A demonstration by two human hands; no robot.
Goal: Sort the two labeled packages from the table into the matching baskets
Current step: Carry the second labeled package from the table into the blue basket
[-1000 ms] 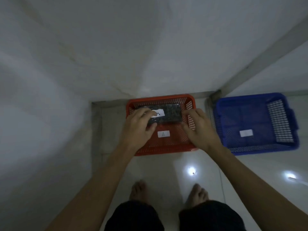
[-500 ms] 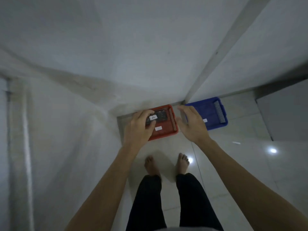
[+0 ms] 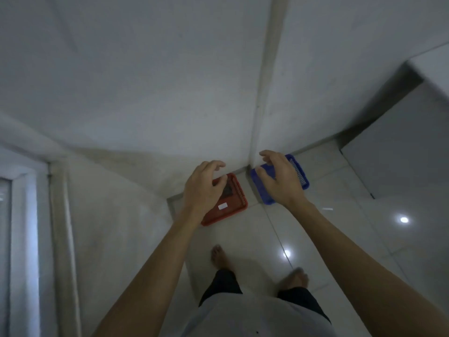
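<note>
A red basket (image 3: 237, 206) with a white label stands on the floor by the wall corner. A dark package (image 3: 228, 191) lies inside it, mostly hidden behind my left hand (image 3: 202, 189). That hand hovers above the basket with fingers curled apart and holds nothing. A blue basket (image 3: 263, 194) stands just right of the red one. My right hand (image 3: 279, 180) hangs over it, fingers spread, with nothing in it, and hides most of the basket's inside.
White walls meet in a corner behind the baskets. A door frame (image 3: 36, 227) runs down the left side. A grey block (image 3: 401, 154) stands at the right. My bare feet (image 3: 220, 256) are on glossy floor tiles below the baskets.
Both hands have let go of the dark package, which stays in the red basket. The hands have risen and the view has pulled back and upward, so the baskets look smaller.
</note>
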